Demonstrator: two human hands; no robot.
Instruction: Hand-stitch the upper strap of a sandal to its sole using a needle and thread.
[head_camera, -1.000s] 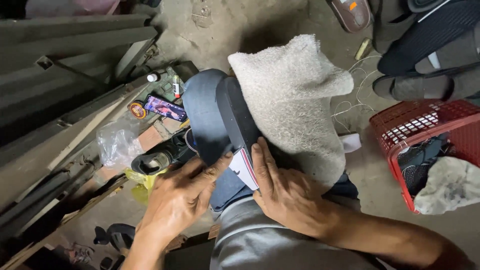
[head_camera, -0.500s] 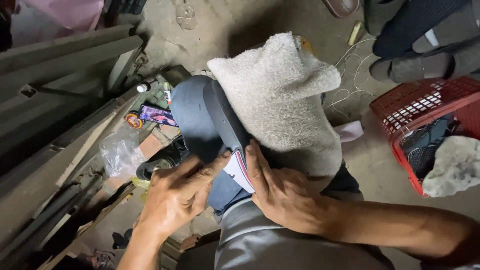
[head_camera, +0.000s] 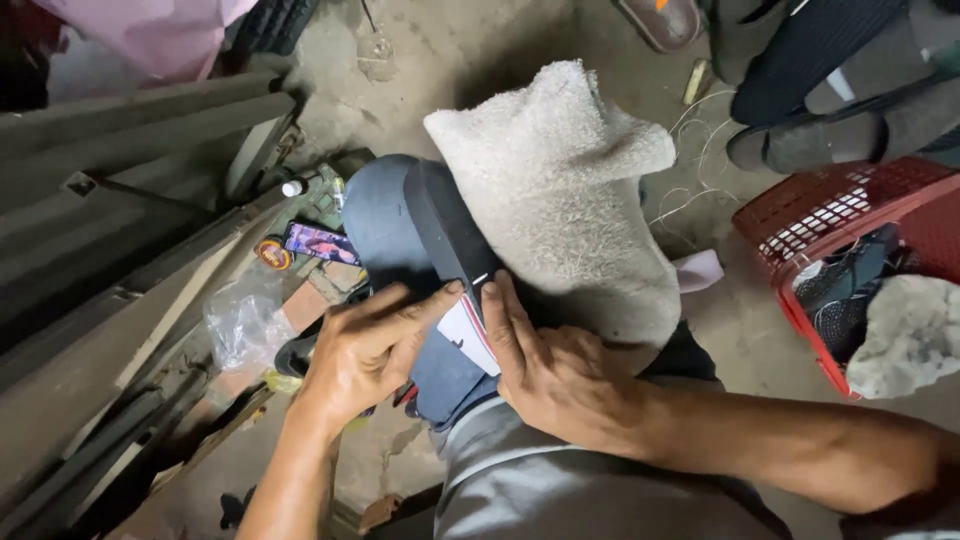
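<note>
A dark blue sandal (head_camera: 400, 225) is held sole-up on the person's lap, its toe end pointing away from the body. It is taken as the landmark. The left hand (head_camera: 365, 355) is laid flat over the near end of the sandal, fingers stretched across the sole, thumb underneath out of view; the grip is a wide clasp around the sandal's edge. The right hand (head_camera: 555, 375) is pressed against the sandal's right side, fingers extended and close together along the black sole edge (head_camera: 450, 235), resting on a white patch (head_camera: 468, 335) of the strap. Whether the right hand closes around anything cannot be told; it is seen pressing, not pinching.

Touching the right side of the sandal, a coarse off-white cloth (head_camera: 565, 200) is draped over the knee. Well to the right of the sandal, a red plastic basket (head_camera: 800, 225) is seen holding dark shoes and a grey rag. Just left of the sandal, a phone with a lit screen (head_camera: 320, 243), a small round tin (head_camera: 272, 254) and a clear plastic bag (head_camera: 240, 325) lie on the floor. Beyond the cloth, dark footwear (head_camera: 800, 140) rests on the concrete.
</note>
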